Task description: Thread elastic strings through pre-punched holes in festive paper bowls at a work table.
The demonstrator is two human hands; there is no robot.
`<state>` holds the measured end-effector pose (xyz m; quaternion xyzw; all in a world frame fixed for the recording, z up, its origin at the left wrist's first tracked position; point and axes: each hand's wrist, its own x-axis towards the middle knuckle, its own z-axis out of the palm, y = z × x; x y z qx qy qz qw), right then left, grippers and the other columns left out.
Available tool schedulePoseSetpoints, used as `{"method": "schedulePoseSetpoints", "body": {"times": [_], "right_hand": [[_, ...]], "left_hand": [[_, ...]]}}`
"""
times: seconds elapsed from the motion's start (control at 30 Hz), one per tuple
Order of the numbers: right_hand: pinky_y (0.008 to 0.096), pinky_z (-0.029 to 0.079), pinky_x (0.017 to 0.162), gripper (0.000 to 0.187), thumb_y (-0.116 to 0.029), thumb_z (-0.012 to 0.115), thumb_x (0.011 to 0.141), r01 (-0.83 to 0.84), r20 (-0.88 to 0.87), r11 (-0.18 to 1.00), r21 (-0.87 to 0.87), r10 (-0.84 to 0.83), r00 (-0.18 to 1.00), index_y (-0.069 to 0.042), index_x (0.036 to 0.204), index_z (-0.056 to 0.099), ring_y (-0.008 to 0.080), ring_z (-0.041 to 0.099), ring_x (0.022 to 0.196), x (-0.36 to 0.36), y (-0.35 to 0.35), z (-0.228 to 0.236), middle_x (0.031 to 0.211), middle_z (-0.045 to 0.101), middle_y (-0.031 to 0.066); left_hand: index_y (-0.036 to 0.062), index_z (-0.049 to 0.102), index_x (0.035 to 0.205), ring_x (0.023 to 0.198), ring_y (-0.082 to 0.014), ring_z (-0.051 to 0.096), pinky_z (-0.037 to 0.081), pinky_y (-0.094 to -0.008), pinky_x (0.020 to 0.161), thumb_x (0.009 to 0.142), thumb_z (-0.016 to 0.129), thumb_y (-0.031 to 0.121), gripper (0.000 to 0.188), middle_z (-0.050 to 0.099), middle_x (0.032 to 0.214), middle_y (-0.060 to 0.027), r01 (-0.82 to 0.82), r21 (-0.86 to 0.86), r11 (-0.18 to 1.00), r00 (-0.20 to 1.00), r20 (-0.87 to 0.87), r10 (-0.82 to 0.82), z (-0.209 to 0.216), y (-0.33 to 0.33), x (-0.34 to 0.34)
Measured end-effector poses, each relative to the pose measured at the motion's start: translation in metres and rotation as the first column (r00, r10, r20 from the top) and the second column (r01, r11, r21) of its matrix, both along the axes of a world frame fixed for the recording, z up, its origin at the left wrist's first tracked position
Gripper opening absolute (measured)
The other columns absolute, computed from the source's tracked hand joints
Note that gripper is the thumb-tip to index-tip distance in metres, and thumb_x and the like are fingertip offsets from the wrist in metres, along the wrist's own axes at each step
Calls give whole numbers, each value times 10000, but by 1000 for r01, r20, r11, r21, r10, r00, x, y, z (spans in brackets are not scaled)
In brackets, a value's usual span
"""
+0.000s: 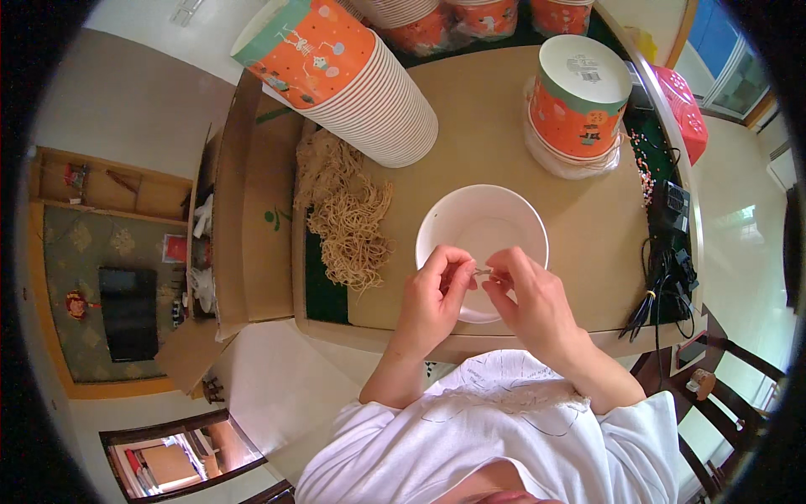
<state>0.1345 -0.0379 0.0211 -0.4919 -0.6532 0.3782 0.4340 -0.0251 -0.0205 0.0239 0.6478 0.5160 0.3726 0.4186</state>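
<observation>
A round white paper tub [482,214] stands on the table close in front of me, its inside facing up. Over its near rim my left hand [438,294] and my right hand [533,298] meet, fingertips pinched together. Between them is a small pale sliver [482,272], too small to name; both hands are closed on it. Left of the tub lies a tangled heap of tan string [348,227]. Behind the heap leans a tall stack of nested paper tubs [369,101], orange and green with printed figures.
An upturned orange tub [579,105] sits at the right on clear plastic wrapping. More wrapped tub stacks [483,17] line the back. Black cables [655,294] and small scattered beads [642,168] lie along the right edge. An open cardboard box [260,218] stands at the left.
</observation>
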Motion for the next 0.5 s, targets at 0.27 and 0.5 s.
{"method": "schedulePoseSetpoints", "body": {"times": [0.27, 0.5], "right_hand": [[408, 487, 595, 92, -41, 599, 845, -2, 48, 1000, 24, 1, 999, -43, 927, 558, 320, 598, 730, 1, -1, -1, 830, 570, 131], [410, 473, 578, 47, -96, 602, 860, -13, 113, 997, 75, 5, 994, -55, 873, 584, 310, 580, 698, -1, -1, -2, 783, 556, 116]], "left_hand": [[4, 537, 940, 699, -95, 619, 500, -236, 619, 946, 544, 84, 80, 614, 757, -47, 15, -4, 1000, 1000, 24, -15, 0, -1, -1], [7, 536, 939, 681, -88, 605, 490, -233, 604, 949, 541, 87, 80, 609, 746, -43, 8, 2, 1000, 1000, 23, -8, -1, -1, 0]]}}
